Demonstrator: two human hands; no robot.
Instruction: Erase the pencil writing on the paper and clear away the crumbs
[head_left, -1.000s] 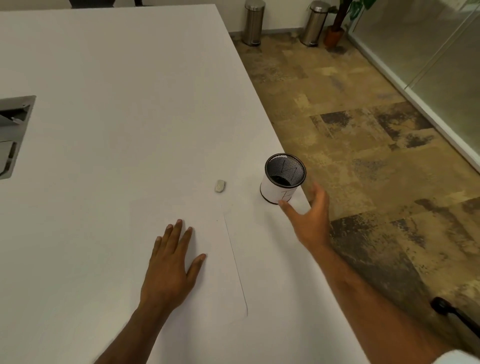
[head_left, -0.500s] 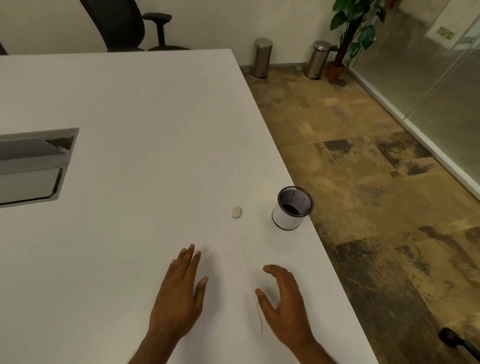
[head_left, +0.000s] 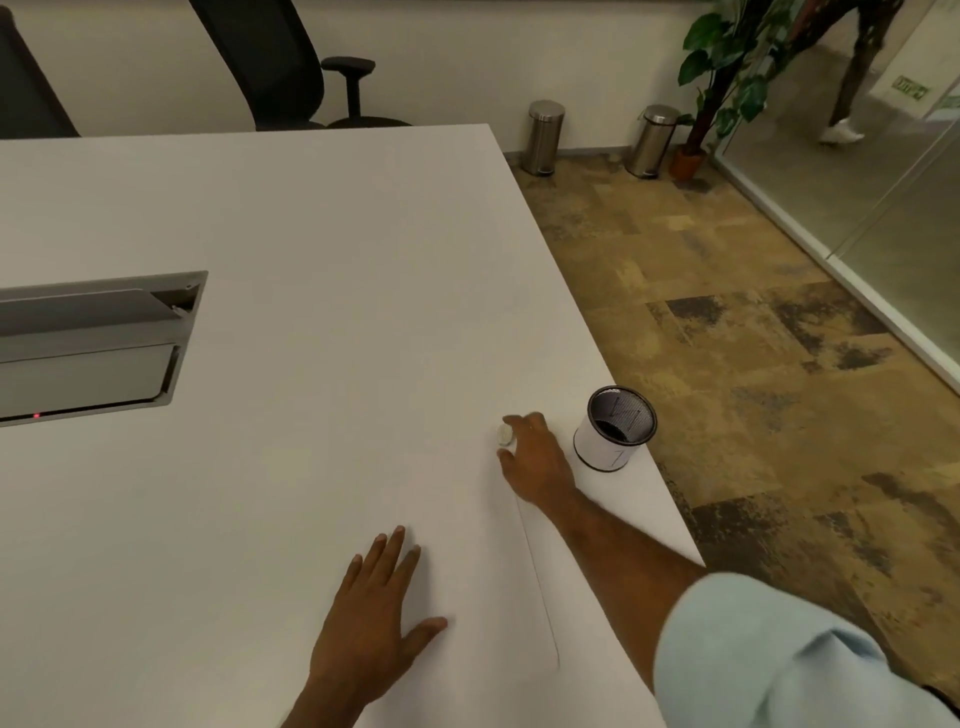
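A white sheet of paper (head_left: 467, 545) lies on the white table (head_left: 311, 234); only its right edge shows clearly, and I make out no pencil marks or crumbs on it. My left hand (head_left: 374, 618) rests flat on the sheet with its fingers spread. My right hand (head_left: 537, 460) reaches past the paper's far right corner. Its thumb and forefinger close around a small whitish eraser (head_left: 504, 434), which still sits on the table.
A white cup with a black mesh rim (head_left: 615, 431) stands just right of my right hand, near the table's right edge. A grey cable hatch (head_left: 93, 343) is set into the table at the left. Office chairs, two steel bins and a plant stand beyond.
My right hand has moved forward from beside the paper to the eraser and closed around it. The left hand stays flat on the sheet. The view has tilted up.
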